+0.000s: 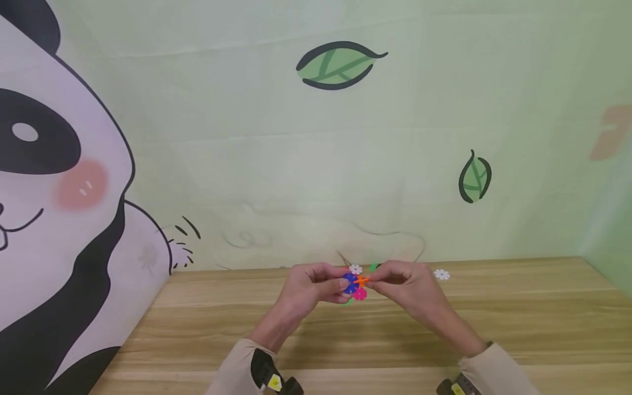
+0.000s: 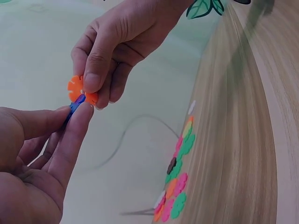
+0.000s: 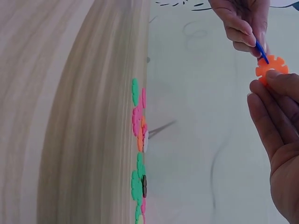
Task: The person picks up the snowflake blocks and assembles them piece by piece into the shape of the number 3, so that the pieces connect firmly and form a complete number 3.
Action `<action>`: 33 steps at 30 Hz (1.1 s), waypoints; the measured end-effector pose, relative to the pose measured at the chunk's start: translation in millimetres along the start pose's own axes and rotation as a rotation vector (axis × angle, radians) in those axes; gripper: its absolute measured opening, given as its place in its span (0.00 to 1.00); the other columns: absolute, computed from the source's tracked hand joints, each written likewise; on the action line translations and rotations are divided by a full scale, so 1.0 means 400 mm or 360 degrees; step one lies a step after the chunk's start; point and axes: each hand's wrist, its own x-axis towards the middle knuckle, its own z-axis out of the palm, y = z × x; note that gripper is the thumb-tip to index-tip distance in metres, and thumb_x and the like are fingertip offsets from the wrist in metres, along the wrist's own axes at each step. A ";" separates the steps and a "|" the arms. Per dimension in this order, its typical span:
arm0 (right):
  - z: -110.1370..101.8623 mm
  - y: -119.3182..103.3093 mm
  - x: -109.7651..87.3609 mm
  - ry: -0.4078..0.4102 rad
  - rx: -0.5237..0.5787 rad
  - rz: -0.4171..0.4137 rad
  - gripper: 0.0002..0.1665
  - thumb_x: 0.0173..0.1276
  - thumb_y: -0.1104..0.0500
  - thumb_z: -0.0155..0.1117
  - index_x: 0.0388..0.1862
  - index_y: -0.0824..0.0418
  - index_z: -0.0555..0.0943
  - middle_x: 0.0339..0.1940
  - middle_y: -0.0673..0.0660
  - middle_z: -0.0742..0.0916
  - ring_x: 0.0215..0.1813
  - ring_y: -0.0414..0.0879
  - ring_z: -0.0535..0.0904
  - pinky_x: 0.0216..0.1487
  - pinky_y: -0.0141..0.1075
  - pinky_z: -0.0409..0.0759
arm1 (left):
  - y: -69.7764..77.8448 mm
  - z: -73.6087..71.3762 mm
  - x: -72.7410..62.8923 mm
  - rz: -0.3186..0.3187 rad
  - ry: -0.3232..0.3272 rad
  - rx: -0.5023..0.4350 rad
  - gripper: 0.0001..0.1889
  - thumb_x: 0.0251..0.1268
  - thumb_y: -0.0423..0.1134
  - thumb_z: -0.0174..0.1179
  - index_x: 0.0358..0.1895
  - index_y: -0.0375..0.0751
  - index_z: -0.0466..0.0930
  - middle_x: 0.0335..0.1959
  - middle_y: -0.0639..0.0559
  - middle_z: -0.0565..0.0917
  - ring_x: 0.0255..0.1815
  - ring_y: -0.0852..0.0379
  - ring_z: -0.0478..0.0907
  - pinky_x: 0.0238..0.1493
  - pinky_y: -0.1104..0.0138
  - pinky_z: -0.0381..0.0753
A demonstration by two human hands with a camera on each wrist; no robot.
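My left hand (image 1: 312, 285) pinches a blue snowflake building disc (image 1: 349, 283) between thumb and fingers. Opposite it, my right hand (image 1: 407, 288) pinches an orange snowflake disc (image 3: 275, 65) by its edge. The two notched discs meet crosswise, the blue disc (image 2: 77, 106) edge-on at a notch of the orange disc (image 2: 74, 88). Both hands are raised above the table, close together. Fingertips cover part of each disc.
Several loose discs in pink, green, orange, white and dark brown lie behind the hands, such as a green disc (image 2: 178, 205) and a pink disc (image 3: 136, 120). One white disc (image 1: 441, 274) sits apart on the right of the wooden table (image 1: 237, 318). A printed cloth backdrop (image 1: 247, 164) rises behind.
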 end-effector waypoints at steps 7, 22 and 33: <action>0.002 0.001 0.000 -0.0001 -0.0013 -0.0009 0.05 0.64 0.71 0.78 0.37 0.64 0.91 0.35 0.57 0.92 0.38 0.48 0.90 0.41 0.35 0.90 | 0.001 -0.001 0.000 -0.0008 0.0018 0.0011 0.11 0.71 0.24 0.66 0.54 0.24 0.86 0.45 0.40 0.89 0.34 0.54 0.90 0.47 0.59 0.91; 0.022 -0.006 0.012 0.0069 -0.0224 -0.0209 0.15 0.62 0.75 0.78 0.38 0.57 0.88 0.39 0.48 0.91 0.41 0.43 0.89 0.47 0.37 0.91 | 0.000 0.014 -0.002 -0.0002 0.0113 -0.0126 0.13 0.72 0.29 0.68 0.54 0.24 0.81 0.40 0.40 0.90 0.37 0.52 0.90 0.47 0.58 0.91; 0.023 -0.003 0.017 -0.0159 -0.0190 -0.0208 0.15 0.63 0.73 0.78 0.45 0.58 0.90 0.44 0.49 0.91 0.46 0.44 0.90 0.50 0.39 0.90 | -0.010 -0.010 0.004 0.0045 0.0218 -0.0134 0.13 0.72 0.30 0.67 0.53 0.25 0.81 0.43 0.39 0.90 0.39 0.48 0.91 0.49 0.56 0.91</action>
